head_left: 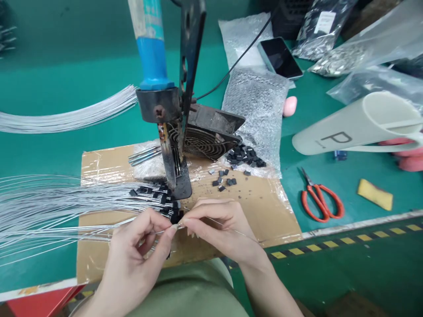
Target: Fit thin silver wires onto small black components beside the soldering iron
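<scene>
Pinching 1 thin wire between them, the left hand and right hand grip it closed-fingered; it looks light, springy, best held near its tip.

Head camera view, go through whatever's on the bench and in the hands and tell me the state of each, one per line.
Left hand: pinching a thin wire.
Right hand: fingertips meeting the left's at the wire.
Soldering iron: mounted upright in its stand, tip down.
Wire bundle: fanned out on the left.
Fan: tilted; spinning or not unclear.
Phone: screen dark.
Scissors: closed, lying flat.
Black parts: loose heap.
</scene>
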`<state>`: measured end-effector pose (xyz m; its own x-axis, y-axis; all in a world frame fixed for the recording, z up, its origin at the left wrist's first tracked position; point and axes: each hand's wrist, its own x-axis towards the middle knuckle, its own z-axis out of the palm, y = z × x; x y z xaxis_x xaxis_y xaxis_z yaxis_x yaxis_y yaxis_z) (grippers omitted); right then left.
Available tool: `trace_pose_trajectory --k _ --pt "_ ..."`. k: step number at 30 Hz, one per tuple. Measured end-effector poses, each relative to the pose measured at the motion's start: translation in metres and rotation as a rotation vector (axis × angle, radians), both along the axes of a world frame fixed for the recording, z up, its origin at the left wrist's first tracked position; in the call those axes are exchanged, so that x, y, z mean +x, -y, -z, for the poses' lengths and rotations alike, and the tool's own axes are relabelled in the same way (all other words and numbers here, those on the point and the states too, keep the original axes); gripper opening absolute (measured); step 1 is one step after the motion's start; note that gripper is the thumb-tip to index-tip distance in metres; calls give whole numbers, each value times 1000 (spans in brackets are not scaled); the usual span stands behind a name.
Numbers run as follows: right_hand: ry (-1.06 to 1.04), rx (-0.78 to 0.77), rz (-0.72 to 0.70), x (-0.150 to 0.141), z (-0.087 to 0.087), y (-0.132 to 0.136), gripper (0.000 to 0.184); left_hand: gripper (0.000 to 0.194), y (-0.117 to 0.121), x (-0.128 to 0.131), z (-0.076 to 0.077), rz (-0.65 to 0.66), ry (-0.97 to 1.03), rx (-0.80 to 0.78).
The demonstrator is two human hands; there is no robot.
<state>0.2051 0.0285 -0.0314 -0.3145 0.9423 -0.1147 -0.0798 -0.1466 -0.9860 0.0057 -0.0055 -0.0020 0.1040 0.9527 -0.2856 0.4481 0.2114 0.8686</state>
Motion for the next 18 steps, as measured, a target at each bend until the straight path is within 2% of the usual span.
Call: trace_pose_trajectory --k 6,13,18 --pt "-19 -10 -20 2 2 0 18 18 0 -2 0 13 13 -9" --pt "-10 19 -46 4 2 -2 23 20 1 -3 0 47 14 -41" --pt "-43 -29 0 3 5 1 18 18 1 -2 -1 -10 38 -16"
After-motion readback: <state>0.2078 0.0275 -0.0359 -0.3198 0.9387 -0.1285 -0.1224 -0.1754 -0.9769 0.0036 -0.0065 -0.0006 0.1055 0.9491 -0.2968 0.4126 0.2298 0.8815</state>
